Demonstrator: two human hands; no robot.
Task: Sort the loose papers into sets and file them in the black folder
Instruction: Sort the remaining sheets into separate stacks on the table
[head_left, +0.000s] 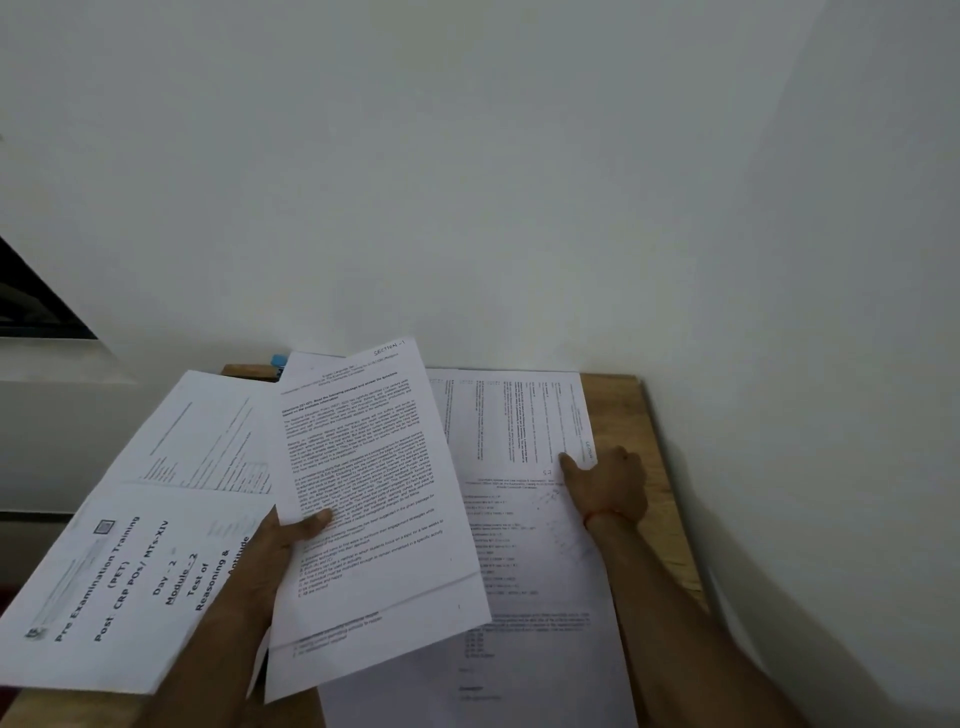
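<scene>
Papers (218, 447) are fanned out in the left hand (291, 540), held up over the table's left side at 9 o'clock. The hand grips them from below. Its thumb (318, 518) presses on the top sheet (363, 467), which is full of small print and has "SECTION -1" written in its far corner. A booklet (119, 582) that reads "Pre Examination Training" sticks out of the fan toward 8 o'clock, past the table's left edge.

Two more sheets lie flat on the table (662, 467). A sideways sheet (509, 415) lies at 12 o'clock. A long sheet (545, 571) touches it and runs down to 6 o'clock. I cannot tell which one is on top. The right hand (610, 486), at 3 o'clock, pinches the near right corner of the sideways sheet, with the thumb on top and the fingers curled at the edge.

A strip of bare wood shows at 3 o'clock, between the flat sheets and the table's right edge. The table is brown wood, and its far edge meets a plain white wall (519, 182). A small blue thing (279, 360) peeks out at 11 o'clock, behind the held papers; too little of it shows to tell what it is.
</scene>
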